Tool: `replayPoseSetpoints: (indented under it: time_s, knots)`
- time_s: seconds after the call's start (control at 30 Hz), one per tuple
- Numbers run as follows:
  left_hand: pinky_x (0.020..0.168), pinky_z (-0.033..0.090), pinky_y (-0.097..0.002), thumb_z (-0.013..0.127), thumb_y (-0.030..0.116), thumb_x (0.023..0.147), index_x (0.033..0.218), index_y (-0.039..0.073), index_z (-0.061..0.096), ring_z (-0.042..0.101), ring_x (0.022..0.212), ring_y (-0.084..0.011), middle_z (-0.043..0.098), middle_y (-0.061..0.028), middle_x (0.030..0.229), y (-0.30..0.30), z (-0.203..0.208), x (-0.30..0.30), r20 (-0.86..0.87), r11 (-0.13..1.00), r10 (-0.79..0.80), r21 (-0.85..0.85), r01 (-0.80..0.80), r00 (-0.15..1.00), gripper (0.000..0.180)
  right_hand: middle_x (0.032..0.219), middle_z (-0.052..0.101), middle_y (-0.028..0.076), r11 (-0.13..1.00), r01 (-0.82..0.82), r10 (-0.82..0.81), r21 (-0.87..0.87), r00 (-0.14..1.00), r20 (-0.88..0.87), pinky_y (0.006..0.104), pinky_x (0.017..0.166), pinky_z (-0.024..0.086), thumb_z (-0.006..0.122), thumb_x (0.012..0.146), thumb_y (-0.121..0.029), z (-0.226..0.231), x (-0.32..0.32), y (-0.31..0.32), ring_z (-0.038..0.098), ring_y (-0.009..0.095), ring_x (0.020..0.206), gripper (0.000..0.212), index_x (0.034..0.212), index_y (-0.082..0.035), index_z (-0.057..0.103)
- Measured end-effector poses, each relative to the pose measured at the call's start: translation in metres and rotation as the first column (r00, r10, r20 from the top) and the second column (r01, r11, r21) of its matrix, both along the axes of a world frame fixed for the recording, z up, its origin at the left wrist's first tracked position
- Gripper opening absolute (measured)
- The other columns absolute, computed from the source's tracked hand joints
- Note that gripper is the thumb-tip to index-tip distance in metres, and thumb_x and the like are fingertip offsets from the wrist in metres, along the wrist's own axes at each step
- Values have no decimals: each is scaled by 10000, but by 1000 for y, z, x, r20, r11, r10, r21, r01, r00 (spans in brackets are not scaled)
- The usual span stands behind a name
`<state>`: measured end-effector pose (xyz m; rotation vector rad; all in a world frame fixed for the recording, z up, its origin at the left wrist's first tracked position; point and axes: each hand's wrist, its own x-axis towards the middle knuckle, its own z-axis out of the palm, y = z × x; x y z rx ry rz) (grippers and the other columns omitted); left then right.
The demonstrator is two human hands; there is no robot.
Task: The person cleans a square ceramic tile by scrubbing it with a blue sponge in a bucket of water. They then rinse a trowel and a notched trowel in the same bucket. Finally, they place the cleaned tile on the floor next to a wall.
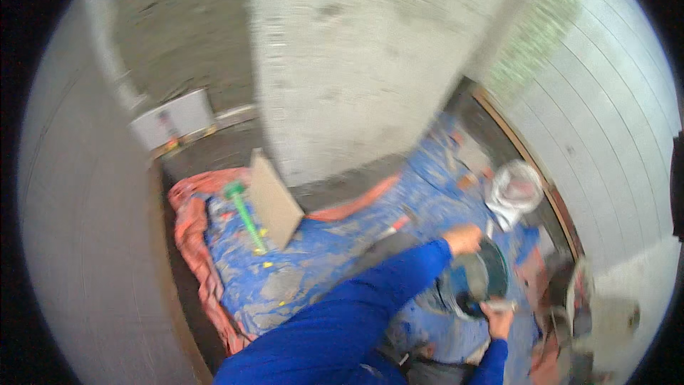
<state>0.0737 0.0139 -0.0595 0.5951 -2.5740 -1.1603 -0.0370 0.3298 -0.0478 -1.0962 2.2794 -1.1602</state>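
A dark round bucket [504, 265] stands on the blue tarp at lower right, with greyish material inside. My left hand [464, 239] is closed at its far-left rim, the sleeved arm stretched across the tarp. My right hand [499, 319] is at the near-right rim, its fingers closed around a short pale handle-like piece [503, 306]. Blur hides whether that piece belongs to the bucket or to a tool. Beyond my left hand, a hammer-like tool with a red and white handle [399, 225] lies on the tarp.
The smeared blue tarp [313, 260] has an orange edge [191, 242] bunched at left. A beige board [274, 203] stands tilted beside a green tool [246, 219]. A white bucket [514, 189] stands near the right wall. A pale wall section [356, 64] rises ahead.
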Motion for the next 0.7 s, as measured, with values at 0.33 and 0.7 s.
replayPoseSetpoints:
  time_s: [0.33, 0.7]
  knots:
    - [981, 507, -475, 727, 394, 847, 1243, -23, 669, 645, 1151, -416, 690, -263, 1195, -64, -48, -24, 75, 980, 133, -161, -120, 988, 578, 1019, 749, 171, 947, 124, -93, 297, 989, -115, 439, 883, 538, 872, 725, -399, -27, -21, 15, 710, 348, 983, 469, 1064, -95, 757]
    - [861, 544, -520, 742, 564, 871, 1379, 24, 565, 558, 1160, -335, 561, -144, 1385, -25, -91, -63, 504, 736, -86, 613, -286, 859, 762, 1329, 566, 296, 755, 441, -580, 485, 793, 183, 519, 928, 560, 791, 833, -377, -79, -101, 36, 635, 424, 1145, 883, 1435, 114, 372]
